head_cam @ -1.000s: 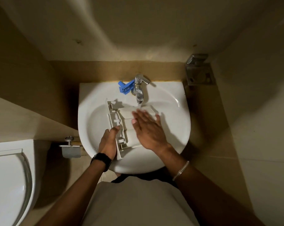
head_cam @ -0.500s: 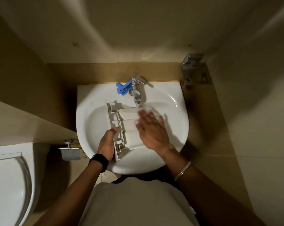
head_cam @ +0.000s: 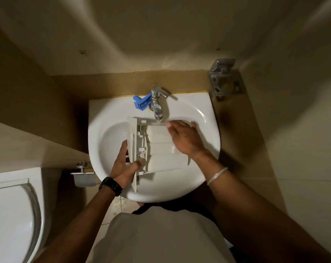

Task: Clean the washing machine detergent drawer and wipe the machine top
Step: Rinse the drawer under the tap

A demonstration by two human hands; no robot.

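Note:
The white detergent drawer (head_cam: 161, 158) lies underside up across the white basin (head_cam: 107, 141), its front panel to the left. My left hand (head_cam: 122, 166) grips the front panel's near end, thumb on the inner side. My right hand (head_cam: 185, 137) lies flat with spread fingers on the drawer's far right part, just under the chrome tap (head_cam: 157, 103). Water falls from the spout onto the drawer's far edge. The washing machine is out of view.
A blue plastic part (head_cam: 141, 102) rests on the basin rim left of the tap. A metal bracket (head_cam: 225, 78) sits on the ledge at the right. A toilet (head_cam: 10, 217) stands at the lower left, with a paper holder (head_cam: 84, 177) beside the basin.
My right hand has slid away and to the right over the drawer, toward the tap. The drawer has turned squarer to the basin. My left hand keeps its grip.

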